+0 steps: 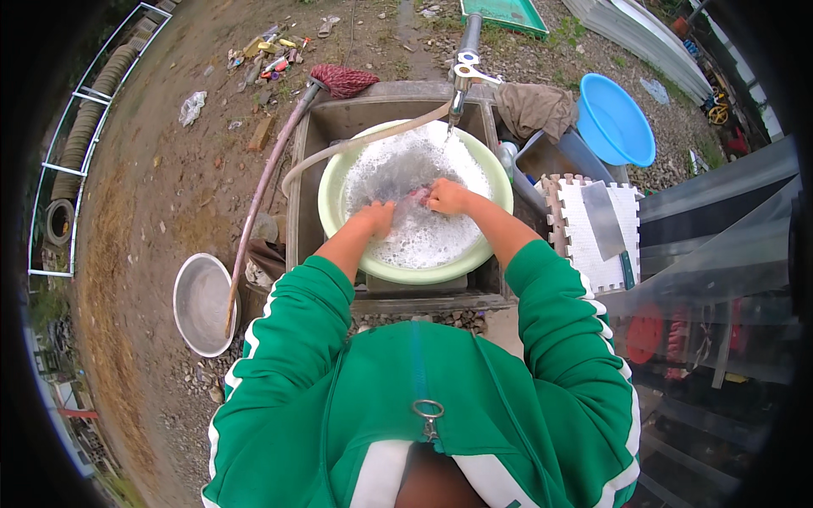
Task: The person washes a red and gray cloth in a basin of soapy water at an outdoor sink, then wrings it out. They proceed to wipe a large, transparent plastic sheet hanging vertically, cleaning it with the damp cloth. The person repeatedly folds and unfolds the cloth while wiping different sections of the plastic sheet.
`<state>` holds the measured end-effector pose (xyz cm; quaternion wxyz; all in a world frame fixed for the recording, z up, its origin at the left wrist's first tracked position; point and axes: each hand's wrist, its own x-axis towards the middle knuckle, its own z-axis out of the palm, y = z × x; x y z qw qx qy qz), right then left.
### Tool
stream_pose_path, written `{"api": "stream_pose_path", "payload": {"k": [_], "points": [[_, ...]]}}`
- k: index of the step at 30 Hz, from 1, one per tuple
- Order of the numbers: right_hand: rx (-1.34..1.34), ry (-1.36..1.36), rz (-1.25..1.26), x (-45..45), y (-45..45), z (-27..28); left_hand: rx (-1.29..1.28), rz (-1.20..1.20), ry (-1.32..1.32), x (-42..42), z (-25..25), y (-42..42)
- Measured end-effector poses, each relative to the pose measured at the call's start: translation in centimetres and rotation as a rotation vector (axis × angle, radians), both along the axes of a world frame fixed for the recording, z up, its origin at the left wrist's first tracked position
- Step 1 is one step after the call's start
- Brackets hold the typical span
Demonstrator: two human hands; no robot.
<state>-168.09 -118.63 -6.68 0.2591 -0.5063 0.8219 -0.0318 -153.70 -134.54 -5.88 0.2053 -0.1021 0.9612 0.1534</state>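
Note:
A pale green plastic basin (330, 209) full of foamy water (422, 251) sits in a stone sink (305, 165). My right hand (448, 196) is at the middle of the basin, fingers curled on a wet reddish item (417, 196) that looks like cloth. To its left, my left hand (377, 219) dips into the suds with its fingertips hidden. Between and beyond the hands the foam parts over a greyish patch, and what lies under it is unclear. Above the basin's far rim hangs a metal tap (458, 95).
A beige hose (362, 143) crosses the basin's far left side. A mop (273, 146) leans along the sink's left, over a metal bowl (202, 305). At right, a cleaver (603, 219) lies on white foam mats (581, 247), near a grey tub (559, 159) and a blue basin (613, 120).

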Motion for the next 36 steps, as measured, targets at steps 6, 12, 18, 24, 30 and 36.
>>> {"api": "stream_pose_path", "payload": {"k": [6,12,18,24,30,36], "points": [[-0.091,0.186,0.176,1.6,0.2,0.6,0.316,-0.001,0.114,-0.7,4.1,-1.8],[-0.813,0.209,0.011,1.0,1.5,18.2,0.661,0.213,0.588,0.4,20.1,-5.3],[-0.949,0.35,-0.08,1.2,0.9,20.5,0.479,0.162,0.842,0.8,20.7,-6.1],[-0.276,0.254,-0.113,1.6,-1.3,6.1,0.332,0.215,0.251,-1.6,6.6,-4.2],[0.21,0.093,-0.059,5.2,-1.7,1.6,0.036,-0.143,-0.153,-0.2,-1.5,-0.6],[-0.448,-0.003,-0.156,2.5,-1.0,13.8,0.966,0.405,0.265,0.0,12.0,-0.1]]}}
